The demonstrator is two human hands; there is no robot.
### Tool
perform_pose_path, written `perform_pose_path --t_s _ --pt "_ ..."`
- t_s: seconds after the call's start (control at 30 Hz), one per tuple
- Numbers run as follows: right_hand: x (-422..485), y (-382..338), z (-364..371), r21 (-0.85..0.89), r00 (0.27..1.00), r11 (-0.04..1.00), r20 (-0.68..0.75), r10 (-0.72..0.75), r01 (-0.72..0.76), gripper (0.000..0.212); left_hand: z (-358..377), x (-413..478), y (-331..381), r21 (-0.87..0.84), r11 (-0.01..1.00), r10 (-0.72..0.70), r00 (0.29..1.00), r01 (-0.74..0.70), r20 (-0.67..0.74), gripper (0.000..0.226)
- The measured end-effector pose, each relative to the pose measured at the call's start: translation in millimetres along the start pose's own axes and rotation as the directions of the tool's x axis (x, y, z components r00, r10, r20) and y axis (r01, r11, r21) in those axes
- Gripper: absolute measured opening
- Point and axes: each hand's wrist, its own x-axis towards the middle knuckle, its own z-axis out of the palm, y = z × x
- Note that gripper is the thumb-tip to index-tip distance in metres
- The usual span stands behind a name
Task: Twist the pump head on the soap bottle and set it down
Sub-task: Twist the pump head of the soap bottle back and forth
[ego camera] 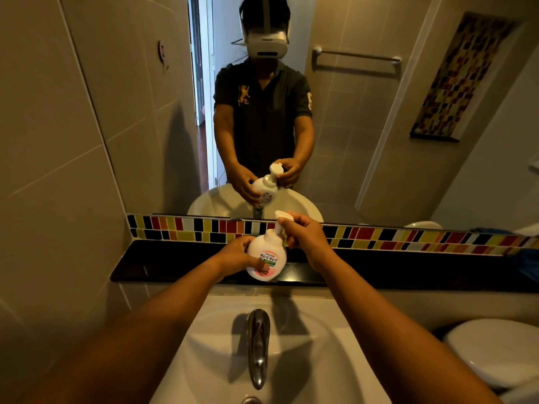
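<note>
A round white soap bottle (267,252) with a red-lettered label and a pink base is held tilted in the air above the black ledge (175,265). My left hand (239,255) wraps its body from the left, fingers across the label. My right hand (303,234) grips the white pump head (282,217) at the top, whose nozzle points up and left. The mirror repeats both hands and the bottle.
Below my arms lies a white sink (320,339) with a chrome tap (258,345) in its middle. A strip of coloured tiles (408,239) runs behind the ledge under the mirror (364,126). A white toilet lid (495,351) sits at the right.
</note>
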Motion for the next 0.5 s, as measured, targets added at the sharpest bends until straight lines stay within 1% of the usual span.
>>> perform_pose_path --t_s 0.2,0.3,0.37,0.5 --pt "7.2 7.0 3.8 -0.040 0.994 0.999 -0.111 -0.020 0.016 0.040 7.2 6.9 -3.7 0.049 0.999 0.011 0.997 -0.007 -0.070 0.068" --pt "8.2 7.9 5.5 -0.051 0.993 0.998 -0.111 -0.026 0.021 0.043 8.5 8.3 -4.2 0.036 0.999 0.009 0.997 -0.007 -0.073 0.068" --pt "6.3 5.3 4.3 -0.046 0.998 0.999 -0.065 -0.022 0.019 0.041 7.2 8.1 -4.3 0.023 1.000 0.012 0.998 -0.011 -0.054 0.066" --pt "1.7 0.0 -2.0 0.000 0.995 1.000 0.103 -0.008 0.008 0.037 0.1 7.9 -4.7 -0.042 0.999 -0.012 1.000 0.012 0.002 0.062"
